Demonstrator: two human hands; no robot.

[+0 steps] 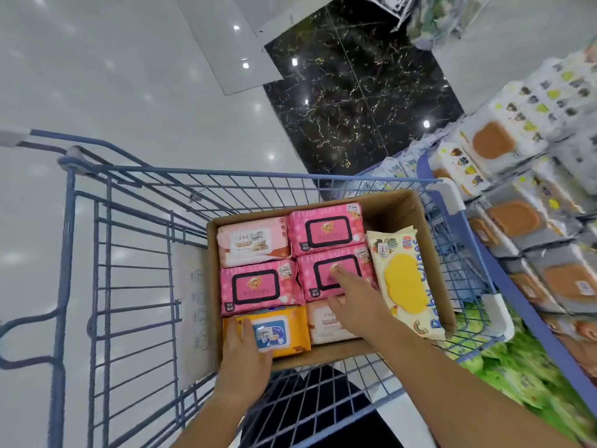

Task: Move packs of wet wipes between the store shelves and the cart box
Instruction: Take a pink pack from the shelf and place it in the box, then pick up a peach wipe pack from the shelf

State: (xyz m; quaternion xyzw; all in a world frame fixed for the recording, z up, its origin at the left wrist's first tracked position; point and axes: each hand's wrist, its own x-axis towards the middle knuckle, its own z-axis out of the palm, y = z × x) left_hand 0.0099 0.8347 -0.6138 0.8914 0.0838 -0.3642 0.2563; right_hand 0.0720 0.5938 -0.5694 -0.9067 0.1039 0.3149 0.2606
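A cardboard box [392,203] sits in a blue wire cart [135,253] and holds several packs of wet wipes. My left hand [244,354] grips the orange pack [290,331] at the box's near left corner, thumb on top. My right hand [358,302] reaches into the box with straight fingers; its index finger presses the lid of a pink pack [361,263], and its thumb lies over a white pack [323,324]. A cream and yellow baby wipes pack [403,279] leans against the box's right wall.
Store shelves [533,202] at the right carry stacked grey and white wipes packs with orange lids. The cart's right rim stands close to the shelf edge. A glossy white floor with a black marble patch [355,92] lies beyond the cart.
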